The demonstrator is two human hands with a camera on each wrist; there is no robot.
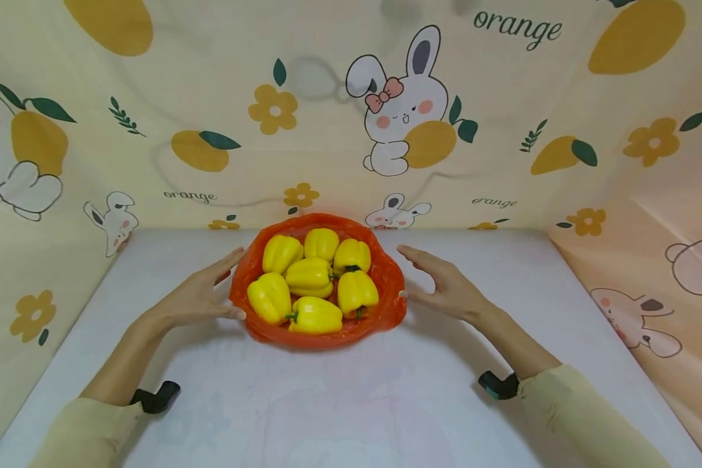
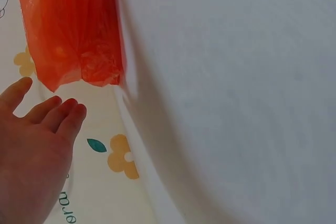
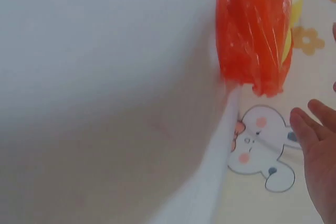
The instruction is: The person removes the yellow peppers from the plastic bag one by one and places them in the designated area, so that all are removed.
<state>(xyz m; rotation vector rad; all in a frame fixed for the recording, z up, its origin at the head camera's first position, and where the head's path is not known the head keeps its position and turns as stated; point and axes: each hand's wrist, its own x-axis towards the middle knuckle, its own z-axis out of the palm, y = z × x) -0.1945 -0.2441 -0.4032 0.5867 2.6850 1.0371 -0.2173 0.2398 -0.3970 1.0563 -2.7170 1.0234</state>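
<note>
Several yellow bell peppers (image 1: 310, 277) lie inside an orange plastic bag (image 1: 327, 339), its mouth spread wide and its rim rolled outward. At the bag's left side is my left hand (image 1: 195, 296), fingers extended and thumb near the rim. On the opposite side my right hand (image 1: 444, 283) faces it, thumb at the rim and fingers pointing toward the back. In the left wrist view the bag's crinkled wall (image 2: 73, 30) stands just beyond the fingertips (image 2: 79, 111). The right wrist view shows a gap between that hand's fingers and the bag (image 3: 254, 35).
The bag stands on a white tabletop (image 1: 339, 403) near its back edge. A cream cloth (image 1: 210, 97) printed with rabbits and oranges hangs behind and along the sides. Each wrist carries a small black device, one on the left (image 1: 158, 396) and one on the right (image 1: 498, 385).
</note>
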